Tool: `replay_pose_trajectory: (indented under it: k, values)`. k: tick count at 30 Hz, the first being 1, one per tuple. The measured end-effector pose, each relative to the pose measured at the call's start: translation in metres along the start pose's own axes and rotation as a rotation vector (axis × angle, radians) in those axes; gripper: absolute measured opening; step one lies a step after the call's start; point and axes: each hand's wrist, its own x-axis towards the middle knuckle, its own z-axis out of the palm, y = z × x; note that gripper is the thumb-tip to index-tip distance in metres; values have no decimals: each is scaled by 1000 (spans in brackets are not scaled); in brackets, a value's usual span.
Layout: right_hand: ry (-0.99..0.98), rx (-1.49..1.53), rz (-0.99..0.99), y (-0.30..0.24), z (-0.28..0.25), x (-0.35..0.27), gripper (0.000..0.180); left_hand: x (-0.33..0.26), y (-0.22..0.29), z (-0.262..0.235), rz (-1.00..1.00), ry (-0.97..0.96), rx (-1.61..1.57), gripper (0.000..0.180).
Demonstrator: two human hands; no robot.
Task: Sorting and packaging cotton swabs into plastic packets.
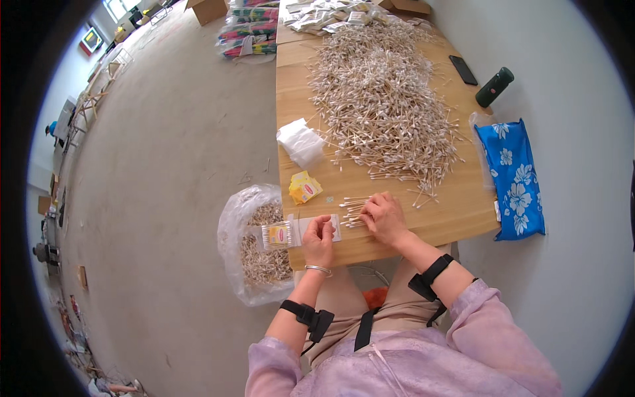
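At the near left edge of the wooden table [463,215] lies a small clear plastic bag [276,235] with cotton swabs and a yellow label card in it. My left hand [319,243] is over this bag's right-hand part, fingers curled and pressed together; what is between them is hidden. To its right, my right hand [385,217] has its bent fingers closed around the stick ends of several loose cotton swabs [352,210]. Their white tips point left. Just above my left hand sits a little stack of yellow label cards [304,188].
A large heap of loose cotton swabs [383,92] covers the table's middle and far part. Flat clear bags [301,142] lie left of it. Along the right stand a blue floral pack [512,178], a dark green bottle [495,87] and a phone [463,70]. A big plastic sack [231,255] of swabs sits left of the table.
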Motion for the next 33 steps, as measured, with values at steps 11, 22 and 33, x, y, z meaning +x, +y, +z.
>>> replay_pose_trajectory:
  k: [11, 22, 33]
  values:
    - [-222, -147, -22, -1, 4, 16, 7, -7, 0, 13, 285, 44, 414, 32]
    - [-139, -265, -308, 19, 16, 24, 9, -1, -14, 6, 84, 66, 224, 30]
    - [44, 137, -44, 30, -5, 12, 17, -15, 13, 35, 431, 7, 715, 78]
